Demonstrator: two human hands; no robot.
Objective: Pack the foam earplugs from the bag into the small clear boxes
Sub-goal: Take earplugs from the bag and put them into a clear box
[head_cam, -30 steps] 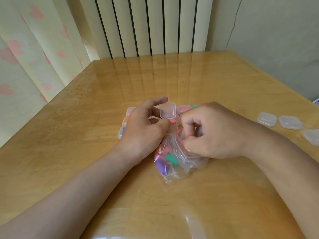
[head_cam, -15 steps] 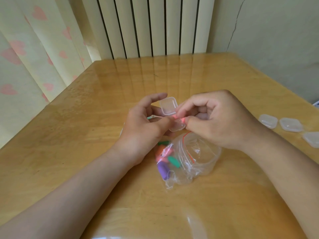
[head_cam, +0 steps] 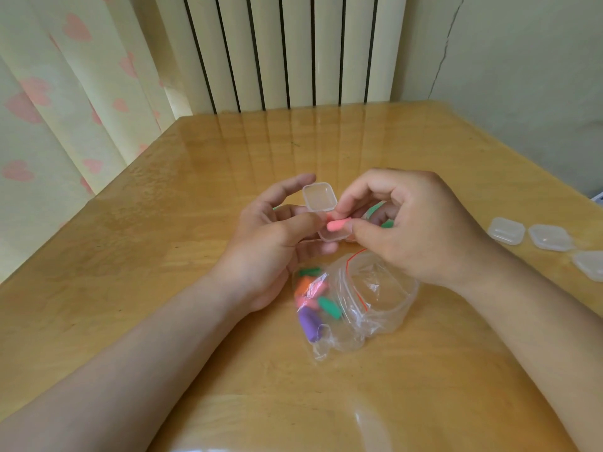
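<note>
One pink earplug (head_cam: pixel 337 225) pinched in right grip (head_cam: pixel 414 230) between thumb and forefinger, just over base of one open clear box (head_cam: pixel 332 235), near bench (head_cam: pixel 195 256) middle. Box grasped by left grip (head_cam: pixel 274 236), thumb at base edge, lid flipped up toward far edge. One clear bag (head_cam: pixel 375 298) flat on bench just nearside of both grips, mouth gaping, red zip line showing. In bag at least five earplugs (head_cam: pixel 329 307): two green, one orange, one purple, pink ones bunched, count unclear. Three closed clear boxes (head_cam: pixel 551 237) in a row by right edge, well apart from bag. More boxes with green plugs behind right grip, mostly hidden, count unclear. Versus one second back: right grip out of bag mouth, up at box, earplug now in plain sight; bag mouth sprung wider; three boxes at right edge unmoved.
</note>
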